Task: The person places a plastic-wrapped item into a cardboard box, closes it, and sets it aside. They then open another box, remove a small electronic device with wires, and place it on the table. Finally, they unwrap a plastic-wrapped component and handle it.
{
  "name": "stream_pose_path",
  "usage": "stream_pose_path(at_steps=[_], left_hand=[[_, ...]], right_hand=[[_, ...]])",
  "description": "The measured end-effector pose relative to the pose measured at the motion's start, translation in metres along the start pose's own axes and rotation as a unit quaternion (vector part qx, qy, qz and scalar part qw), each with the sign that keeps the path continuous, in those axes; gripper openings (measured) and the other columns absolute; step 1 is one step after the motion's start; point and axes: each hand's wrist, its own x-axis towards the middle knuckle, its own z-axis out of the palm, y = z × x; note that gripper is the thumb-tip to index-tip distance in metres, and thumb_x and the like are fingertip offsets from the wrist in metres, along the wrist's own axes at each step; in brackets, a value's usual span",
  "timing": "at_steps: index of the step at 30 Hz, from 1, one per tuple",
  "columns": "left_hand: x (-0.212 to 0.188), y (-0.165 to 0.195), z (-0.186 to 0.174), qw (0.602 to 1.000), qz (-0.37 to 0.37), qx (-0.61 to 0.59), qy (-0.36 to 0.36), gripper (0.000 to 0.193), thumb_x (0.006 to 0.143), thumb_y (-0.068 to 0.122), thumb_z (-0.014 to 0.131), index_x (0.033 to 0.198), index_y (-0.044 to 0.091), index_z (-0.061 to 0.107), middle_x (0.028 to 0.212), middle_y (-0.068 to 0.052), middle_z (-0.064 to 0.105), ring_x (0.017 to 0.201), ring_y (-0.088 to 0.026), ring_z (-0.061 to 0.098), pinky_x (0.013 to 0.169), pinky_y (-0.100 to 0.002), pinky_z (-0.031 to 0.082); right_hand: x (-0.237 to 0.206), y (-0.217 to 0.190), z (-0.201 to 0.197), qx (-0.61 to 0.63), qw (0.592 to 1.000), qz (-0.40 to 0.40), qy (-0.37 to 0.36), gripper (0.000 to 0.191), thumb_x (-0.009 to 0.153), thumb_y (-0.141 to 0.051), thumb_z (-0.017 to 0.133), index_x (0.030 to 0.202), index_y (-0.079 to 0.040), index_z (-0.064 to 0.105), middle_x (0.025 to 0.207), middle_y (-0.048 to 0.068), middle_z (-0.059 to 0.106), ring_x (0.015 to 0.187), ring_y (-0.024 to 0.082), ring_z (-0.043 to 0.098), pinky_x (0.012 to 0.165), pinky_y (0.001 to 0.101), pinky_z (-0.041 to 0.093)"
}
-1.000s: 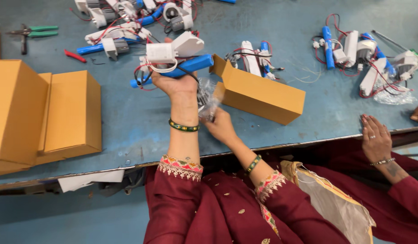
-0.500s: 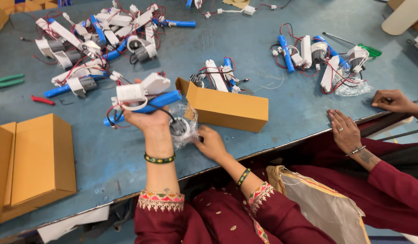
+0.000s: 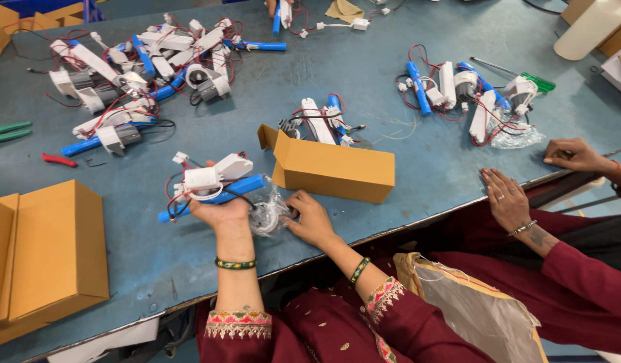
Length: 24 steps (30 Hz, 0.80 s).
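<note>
My left hand [image 3: 219, 214] grips a wired assembly [image 3: 209, 186]: a blue cylinder with white plastic parts and red and black wires, held just above the blue table. My right hand [image 3: 310, 218] pinches a clear plastic bag [image 3: 267, 214] with a round part inside, right beside the assembly. An open tan cardboard box [image 3: 334, 171] lies on its side just beyond my right hand, its flap raised at the left end.
Piles of similar assemblies lie at the far left [image 3: 136, 74], behind the box [image 3: 320, 121] and at the far right [image 3: 468, 94]. Flat tan boxes [image 3: 48, 252] are stacked at the left. Green pliers [image 3: 8, 131] lie at the left edge. Another person's hands [image 3: 508, 198] rest at the right.
My view has shifted, so everything sits further right and lower. My hands have drawn the assembly and bag nearer to me, away from the box opening.
</note>
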Motion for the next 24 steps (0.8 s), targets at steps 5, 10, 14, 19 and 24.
stream_pose_path(at_steps=[5, 10, 14, 19, 24], left_hand=[[-0.006, 0.013, -0.019, 0.999, -0.007, 0.037, 0.021, 0.038, 0.082, 0.041, 0.062, 0.108, 0.013, 0.069, 0.114, -0.01, 0.072, 0.114, -0.03, 0.068, 0.111, -0.062, 0.05], [-0.009, 0.023, -0.026, 0.998, -0.007, 0.046, 0.031, 0.049, 0.078, 0.046, 0.065, 0.114, 0.014, 0.068, 0.119, -0.012, 0.07, 0.118, -0.033, 0.065, 0.11, -0.062, 0.048], [-0.011, 0.026, -0.03, 0.998, -0.001, 0.061, 0.025, 0.051, 0.082, 0.046, 0.066, 0.119, 0.013, 0.067, 0.123, -0.012, 0.069, 0.122, -0.033, 0.063, 0.113, -0.059, 0.047], [-0.009, 0.03, -0.033, 0.997, -0.019, 0.07, 0.029, 0.053, 0.079, 0.048, 0.068, 0.119, 0.013, 0.067, 0.121, -0.011, 0.069, 0.118, -0.032, 0.063, 0.109, -0.056, 0.048], [-0.005, 0.035, -0.04, 0.995, -0.017, 0.096, 0.027, 0.053, 0.082, 0.046, 0.07, 0.123, 0.013, 0.066, 0.127, -0.006, 0.067, 0.121, -0.027, 0.062, 0.111, -0.047, 0.048]], right_hand=[[-0.001, -0.009, -0.005, 0.019, 1.0, 0.02, -0.013, 0.041, 0.075, -0.014, 0.08, 0.114, -0.008, 0.068, 0.114, 0.006, 0.063, 0.085, 0.021, 0.067, 0.078, 0.035, 0.055], [0.0, -0.018, -0.01, 0.01, 0.999, -0.03, -0.017, 0.055, 0.072, -0.015, 0.079, 0.124, -0.008, 0.062, 0.125, 0.009, 0.061, 0.105, 0.026, 0.064, 0.091, 0.037, 0.054], [0.001, -0.016, -0.011, -0.025, 0.998, -0.06, -0.023, 0.058, 0.07, -0.017, 0.079, 0.125, -0.007, 0.061, 0.129, 0.011, 0.06, 0.118, 0.032, 0.059, 0.098, 0.041, 0.05], [0.001, -0.013, -0.008, -0.055, 0.994, -0.091, -0.022, 0.056, 0.073, -0.021, 0.083, 0.124, -0.007, 0.063, 0.127, 0.009, 0.062, 0.12, 0.034, 0.058, 0.104, 0.0451, 0.046], [0.0, -0.014, -0.009, -0.039, 0.997, -0.058, -0.035, 0.052, 0.076, -0.025, 0.082, 0.122, -0.007, 0.065, 0.125, 0.008, 0.064, 0.117, 0.032, 0.059, 0.097, 0.041, 0.05]])
